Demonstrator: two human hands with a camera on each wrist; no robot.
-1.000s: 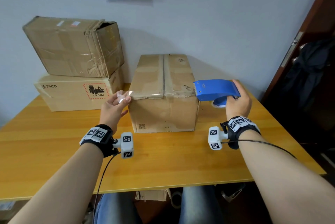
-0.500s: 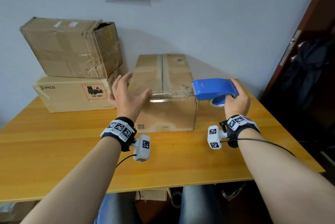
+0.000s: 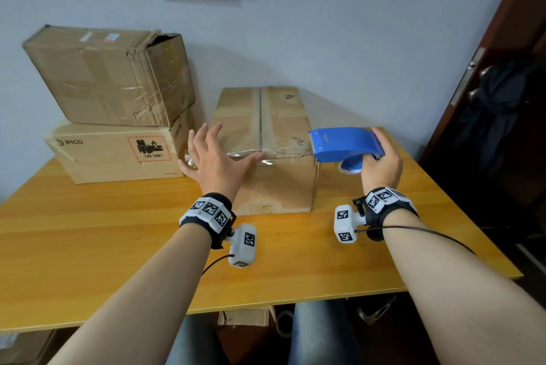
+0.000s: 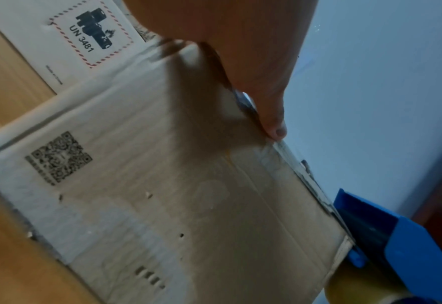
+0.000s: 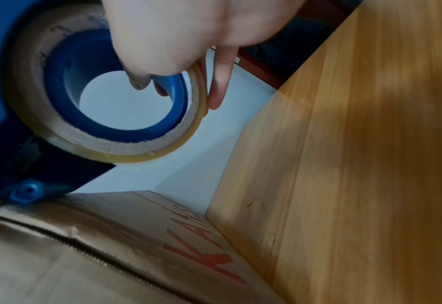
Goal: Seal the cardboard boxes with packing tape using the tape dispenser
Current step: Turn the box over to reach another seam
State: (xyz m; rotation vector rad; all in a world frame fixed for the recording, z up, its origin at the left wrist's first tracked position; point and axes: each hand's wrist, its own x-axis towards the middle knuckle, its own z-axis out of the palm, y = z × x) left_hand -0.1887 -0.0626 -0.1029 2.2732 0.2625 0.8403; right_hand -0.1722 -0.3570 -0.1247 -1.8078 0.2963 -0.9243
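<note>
Wooden table (image 3: 88,246) runs under both forearms, each with a tagged wristband. Just past the near edge of the box (image 3: 274,187) the left hand (image 3: 215,161) lies flat with fingers spread and straight, its palm at the box's front top edge and its thumb (image 4: 274,123) pressing on the clear tape (image 3: 266,159) stretched along that edge — it grasps nothing. The right hand (image 3: 381,166) grips the blue dispenser (image 3: 342,143), fingers curled round the tape roll (image 5: 105,115) and into its core; the dispenser sits ahead of and left of that hand, its toothed front end meeting the box's upper right corner. Farther back on the left, two more boxes are stacked against the wall — a worn box (image 3: 109,78) resting on a PICO box (image 3: 118,152).
</note>
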